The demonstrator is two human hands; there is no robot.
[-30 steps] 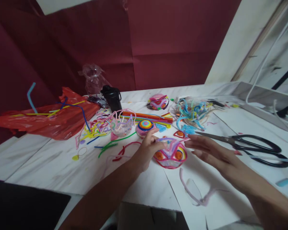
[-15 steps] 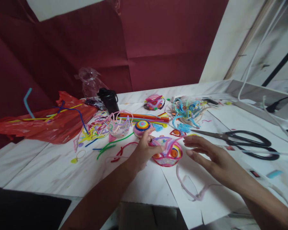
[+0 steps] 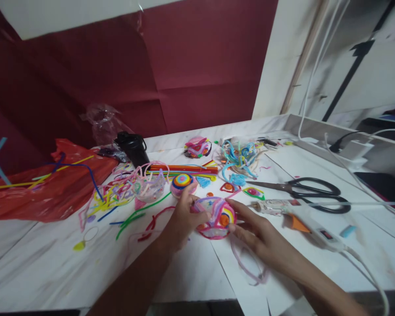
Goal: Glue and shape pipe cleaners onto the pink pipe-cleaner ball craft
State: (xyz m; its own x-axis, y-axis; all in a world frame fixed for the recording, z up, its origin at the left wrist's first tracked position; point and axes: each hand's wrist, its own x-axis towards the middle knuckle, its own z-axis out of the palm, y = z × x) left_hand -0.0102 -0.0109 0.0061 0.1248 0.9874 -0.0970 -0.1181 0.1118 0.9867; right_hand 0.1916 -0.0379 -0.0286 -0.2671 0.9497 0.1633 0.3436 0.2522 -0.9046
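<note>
Between my hands is a round pipe-cleaner craft piece (image 3: pixel 213 208) with a pink rim, purple bands and a rainbow arc around an orange disc. My left hand (image 3: pixel 186 219) grips its left side, thumb across the front. On its right edge, the fingers and thumb of my right hand (image 3: pixel 255 230) close around the rim. Just behind my left hand sits a ball coiled in rainbow rings (image 3: pixel 183 182). A pale pink pipe-cleaner loop (image 3: pixel 246 267) lies on white paper below my right hand. Eye-shaped pieces, one red (image 3: pixel 230 188) and one green (image 3: pixel 253 192), lie beyond the craft piece.
Black-handled scissors (image 3: pixel 291 188) and a hot glue gun (image 3: pixel 316 230) with its cord lie at the right. Pipe cleaners (image 3: pixel 184 170) are bundled behind, beside a black cup (image 3: pixel 133 151). A red plastic bag (image 3: pixel 69 184) spreads at the left; blue pipe cleaners (image 3: pixel 238 158) are heaped at the back.
My right hand has moved in from beside the craft piece and taken hold of its right edge. The view has turned right, bringing more of the glue gun into sight.
</note>
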